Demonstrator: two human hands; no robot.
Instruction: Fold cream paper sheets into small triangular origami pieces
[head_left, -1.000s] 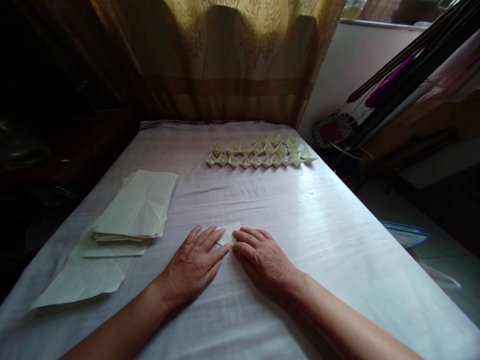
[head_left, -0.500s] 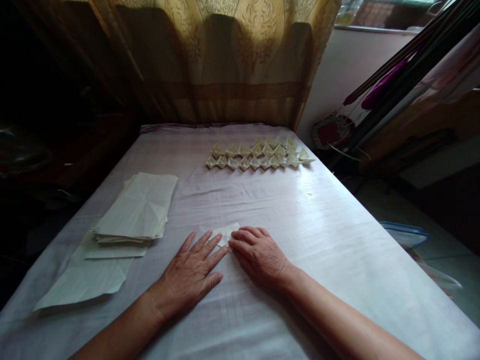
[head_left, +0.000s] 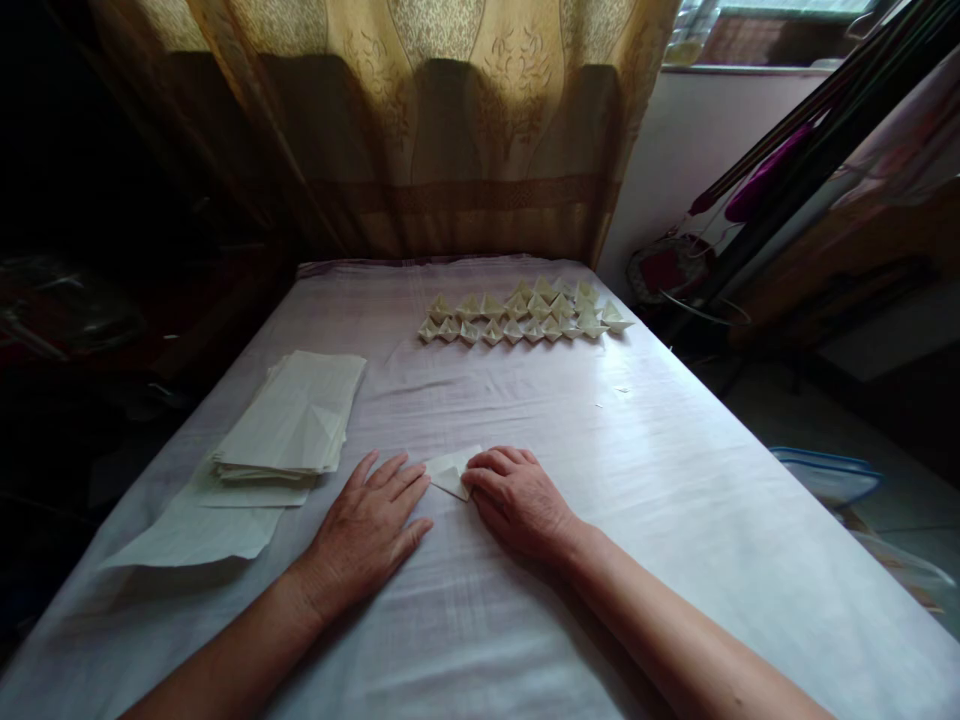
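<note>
A small folded piece of pale paper point(head_left: 450, 470) lies on the white cloth-covered table point(head_left: 570, 450) near its front. My right hand point(head_left: 521, 500) rests on the paper's right edge, fingers curled down and pressing it. My left hand point(head_left: 367, 530) lies flat on the cloth just left of the paper, fingers spread, its fingertips close to the paper's left corner. Two rows of several small folded paper boats point(head_left: 525, 315) stand at the far side of the table.
A stack of pale paper sheets point(head_left: 296, 415) lies on the table's left, on larger loose sheets point(head_left: 195, 535). A patterned curtain point(head_left: 450, 130) hangs behind the table. Poles and clutter point(head_left: 787, 170) lean at the right, with a blue-rimmed object point(head_left: 825, 470) on the floor.
My left hand has slid back left, off the folded paper, which now shows more between the hands. My right hand stays on its right edge. The view shifted slightly.
</note>
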